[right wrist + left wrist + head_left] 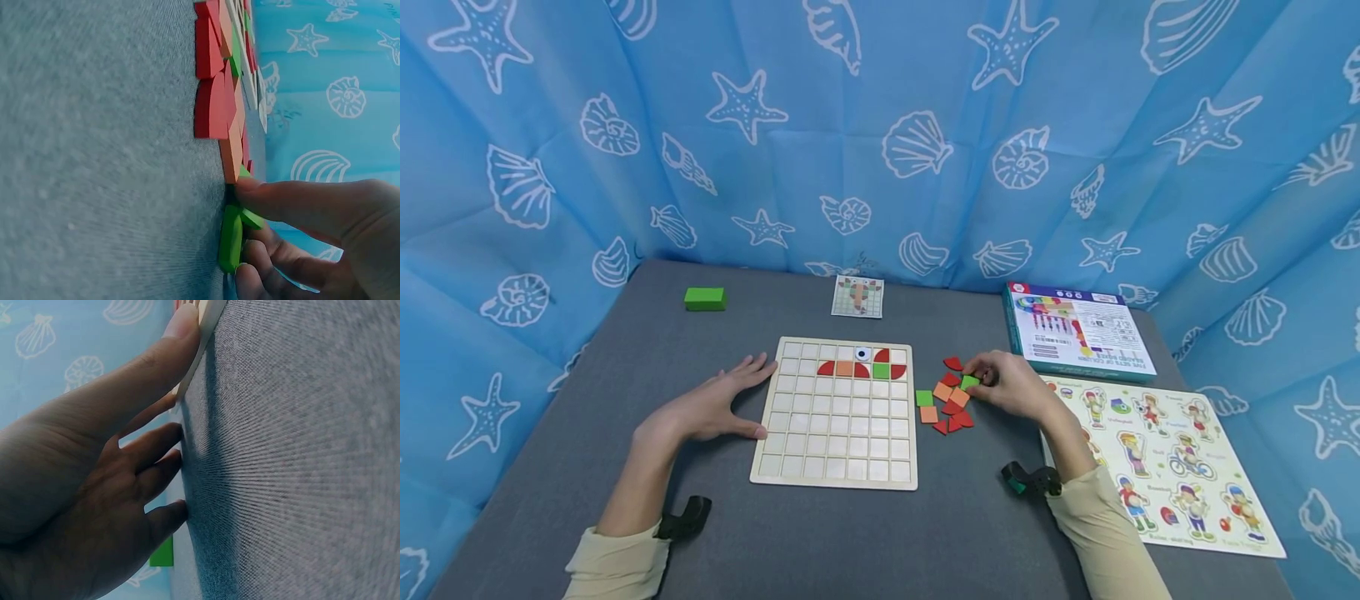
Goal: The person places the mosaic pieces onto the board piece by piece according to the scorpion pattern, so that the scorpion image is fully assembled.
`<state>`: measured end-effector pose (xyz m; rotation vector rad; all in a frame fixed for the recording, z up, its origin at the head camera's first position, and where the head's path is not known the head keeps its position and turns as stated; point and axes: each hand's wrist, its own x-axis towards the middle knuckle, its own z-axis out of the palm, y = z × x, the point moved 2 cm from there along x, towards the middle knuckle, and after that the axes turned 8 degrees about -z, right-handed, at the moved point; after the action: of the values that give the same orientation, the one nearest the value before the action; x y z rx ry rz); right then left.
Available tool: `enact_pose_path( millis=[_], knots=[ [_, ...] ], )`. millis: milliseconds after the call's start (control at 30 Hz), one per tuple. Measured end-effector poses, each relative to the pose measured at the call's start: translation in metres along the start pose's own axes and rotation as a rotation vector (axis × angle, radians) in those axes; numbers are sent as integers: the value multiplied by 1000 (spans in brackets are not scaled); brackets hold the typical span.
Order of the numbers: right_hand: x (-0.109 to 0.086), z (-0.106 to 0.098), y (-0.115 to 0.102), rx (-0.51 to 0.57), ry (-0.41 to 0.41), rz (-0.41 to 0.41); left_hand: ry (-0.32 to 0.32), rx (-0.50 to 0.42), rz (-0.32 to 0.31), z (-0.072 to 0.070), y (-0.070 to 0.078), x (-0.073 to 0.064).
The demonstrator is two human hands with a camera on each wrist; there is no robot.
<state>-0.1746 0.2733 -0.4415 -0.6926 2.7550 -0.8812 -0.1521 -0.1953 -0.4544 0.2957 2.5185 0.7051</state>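
Note:
A pale wooden grid board (pixel 837 433) lies on the table with several red, orange and green pieces and an eye tile (pixel 862 354) in its upper rows. My left hand (pixel 711 406) rests at the board's left edge, fingers spread; its thumb touches the edge in the left wrist view. Right of the board is a loose pile of red quarter-round pieces (pixel 961 419), orange squares (pixel 928 414) and green pieces (pixel 924 398). At the pile's far right, my right hand (pixel 1011 383) pinches a green piece (pixel 230 240) between thumb and curled fingers, low over the table.
A small pattern card (pixel 857 297) lies behind the board. A green block (pixel 705 299) stands at the back left. On the right are a boxed puzzle set (pixel 1082 329) and a board of sports figures (pixel 1172 475), close beside my right forearm. A blue curtain hangs behind the table.

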Motion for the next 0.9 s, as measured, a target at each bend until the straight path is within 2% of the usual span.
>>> enact_pose_path(
  millis=[267,467,733,900],
  knots=[
    [-4,-1,-4,77,72,-18,4,5,0,-1,0,1],
    [-2,1,-20,167,117,-46,5,6,6,-2,1,0],
    [17,19,-54,269,127,-47,4,13,2,-2,1,0],
    [37,33,-79,299,115,-64,6,13,8,-2,2,0]
  ],
)
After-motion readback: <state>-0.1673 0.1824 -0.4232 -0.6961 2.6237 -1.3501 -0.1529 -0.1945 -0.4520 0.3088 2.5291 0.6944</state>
